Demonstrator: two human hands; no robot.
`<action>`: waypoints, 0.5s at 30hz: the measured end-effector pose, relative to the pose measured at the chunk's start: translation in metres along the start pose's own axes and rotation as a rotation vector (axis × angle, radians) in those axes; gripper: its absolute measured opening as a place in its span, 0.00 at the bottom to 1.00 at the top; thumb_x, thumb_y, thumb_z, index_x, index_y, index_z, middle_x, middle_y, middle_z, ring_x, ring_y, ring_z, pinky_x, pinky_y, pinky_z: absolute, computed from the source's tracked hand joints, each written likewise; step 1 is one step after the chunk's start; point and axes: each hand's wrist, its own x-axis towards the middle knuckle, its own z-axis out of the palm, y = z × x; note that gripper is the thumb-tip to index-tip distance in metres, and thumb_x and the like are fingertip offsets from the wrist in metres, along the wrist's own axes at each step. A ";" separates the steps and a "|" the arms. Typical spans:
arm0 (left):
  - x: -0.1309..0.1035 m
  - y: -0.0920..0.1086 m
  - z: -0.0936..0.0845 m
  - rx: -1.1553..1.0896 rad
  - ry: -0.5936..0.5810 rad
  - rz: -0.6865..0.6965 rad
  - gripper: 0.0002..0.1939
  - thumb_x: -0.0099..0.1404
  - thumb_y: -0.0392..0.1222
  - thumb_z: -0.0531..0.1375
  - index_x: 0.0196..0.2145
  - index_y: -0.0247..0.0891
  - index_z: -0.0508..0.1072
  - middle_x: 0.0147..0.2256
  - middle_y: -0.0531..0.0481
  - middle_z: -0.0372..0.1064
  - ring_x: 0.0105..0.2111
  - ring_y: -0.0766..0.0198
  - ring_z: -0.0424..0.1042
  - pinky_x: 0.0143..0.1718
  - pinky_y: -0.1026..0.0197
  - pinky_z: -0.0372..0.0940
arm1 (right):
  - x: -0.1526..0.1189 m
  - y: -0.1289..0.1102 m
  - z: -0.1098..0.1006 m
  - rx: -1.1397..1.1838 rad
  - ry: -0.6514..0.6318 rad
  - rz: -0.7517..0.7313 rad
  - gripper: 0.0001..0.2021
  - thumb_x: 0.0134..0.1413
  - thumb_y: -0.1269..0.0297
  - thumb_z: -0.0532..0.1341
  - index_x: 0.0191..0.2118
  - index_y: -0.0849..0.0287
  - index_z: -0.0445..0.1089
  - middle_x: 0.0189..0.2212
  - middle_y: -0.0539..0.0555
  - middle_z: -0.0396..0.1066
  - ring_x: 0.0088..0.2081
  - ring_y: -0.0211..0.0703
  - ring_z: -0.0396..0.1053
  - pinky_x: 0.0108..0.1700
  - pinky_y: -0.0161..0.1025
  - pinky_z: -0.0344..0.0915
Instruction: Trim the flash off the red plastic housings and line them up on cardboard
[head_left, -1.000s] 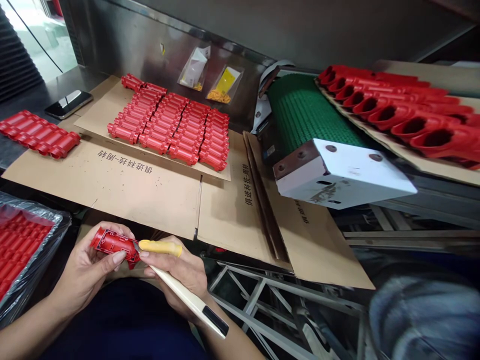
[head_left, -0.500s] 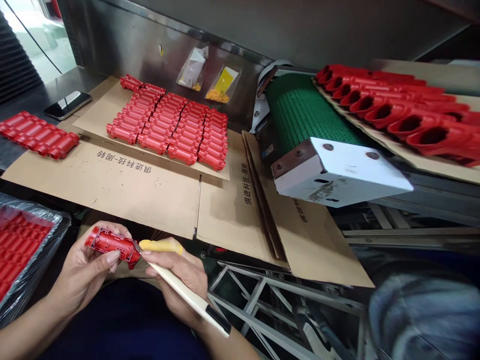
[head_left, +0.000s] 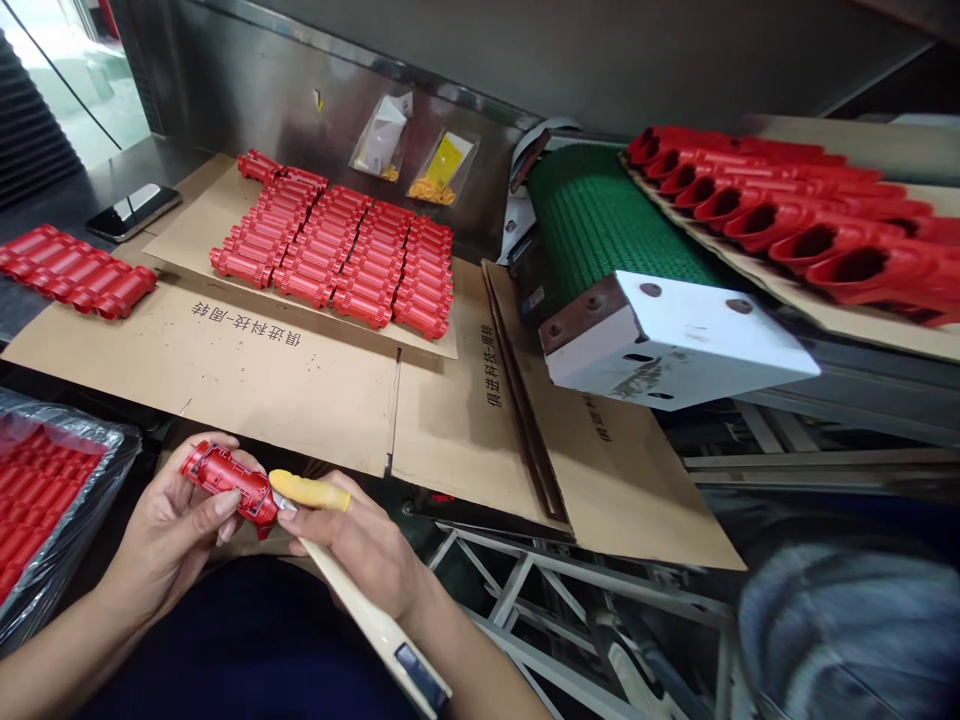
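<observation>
My left hand (head_left: 166,530) is closed around a red plastic tubular part (head_left: 225,476) with ribs and cut-outs, its thumb pressed on the near side. Pinched in my right hand (head_left: 371,555) is a cream-handled knife (head_left: 364,612), its handle slanting down to a dark end piece. The short metal tip meets the right end of the red part; the exact contact is partly hidden by fingers. A yellow finger cot (head_left: 309,490) covers my right index finger.
Rows of red parts (head_left: 300,235) lie on cardboard (head_left: 322,405); more (head_left: 79,270) sit at left near a phone (head_left: 133,212). A lined bin (head_left: 120,445) holds red parts. At right are a green conveyor belt (head_left: 600,220), its white bracket (head_left: 675,345) and red tubes (head_left: 810,240).
My right hand and the knife have turned, the handle now pointing more steeply down. The red part has rolled and tilted slightly in my left hand.
</observation>
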 end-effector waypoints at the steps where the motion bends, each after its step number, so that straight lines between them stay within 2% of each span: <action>1: 0.002 0.000 -0.001 0.000 -0.001 0.002 0.23 0.61 0.41 0.76 0.51 0.44 0.76 0.36 0.51 0.77 0.23 0.72 0.68 0.24 0.71 0.66 | 0.002 0.000 -0.003 -0.080 -0.058 -0.039 0.14 0.73 0.71 0.61 0.59 0.54 0.75 0.42 0.57 0.83 0.41 0.48 0.78 0.41 0.43 0.80; 4: 0.006 -0.001 -0.005 0.020 -0.018 0.021 0.24 0.62 0.42 0.75 0.52 0.44 0.72 0.28 0.56 0.72 0.21 0.71 0.69 0.23 0.71 0.67 | 0.005 0.000 -0.007 -0.138 -0.143 -0.042 0.16 0.75 0.70 0.58 0.61 0.51 0.74 0.42 0.55 0.82 0.40 0.47 0.77 0.39 0.43 0.80; 8: 0.006 -0.001 -0.006 0.066 -0.063 0.025 0.25 0.63 0.43 0.75 0.53 0.45 0.71 0.29 0.55 0.74 0.22 0.70 0.70 0.24 0.70 0.68 | 0.004 0.005 -0.001 0.082 -0.002 0.021 0.12 0.71 0.71 0.63 0.56 0.54 0.76 0.46 0.58 0.83 0.44 0.48 0.80 0.47 0.46 0.80; 9: 0.005 -0.001 -0.005 0.082 -0.070 0.029 0.26 0.63 0.43 0.75 0.55 0.45 0.71 0.30 0.54 0.75 0.22 0.69 0.71 0.25 0.70 0.68 | 0.004 0.006 0.001 0.167 0.037 0.095 0.10 0.70 0.69 0.64 0.53 0.54 0.77 0.44 0.58 0.83 0.43 0.47 0.81 0.47 0.46 0.80; 11: 0.001 -0.002 -0.003 0.120 -0.048 0.052 0.29 0.63 0.43 0.75 0.58 0.46 0.71 0.33 0.52 0.78 0.26 0.67 0.74 0.26 0.69 0.70 | 0.005 0.007 0.006 0.381 0.090 0.337 0.06 0.70 0.62 0.66 0.48 0.55 0.78 0.39 0.56 0.84 0.38 0.45 0.82 0.43 0.44 0.81; 13: -0.002 -0.003 -0.001 0.154 -0.002 0.078 0.30 0.62 0.41 0.76 0.59 0.47 0.74 0.38 0.49 0.80 0.31 0.63 0.78 0.30 0.67 0.73 | 0.008 0.008 0.010 0.609 0.130 0.565 0.11 0.68 0.53 0.69 0.45 0.56 0.78 0.36 0.55 0.83 0.33 0.43 0.81 0.38 0.42 0.80; 15: -0.004 -0.004 0.001 0.178 0.027 0.104 0.28 0.60 0.40 0.76 0.57 0.47 0.76 0.42 0.47 0.81 0.38 0.59 0.81 0.37 0.64 0.76 | 0.012 0.010 0.014 0.799 0.180 0.660 0.17 0.62 0.48 0.72 0.43 0.57 0.77 0.35 0.55 0.83 0.32 0.43 0.81 0.39 0.42 0.81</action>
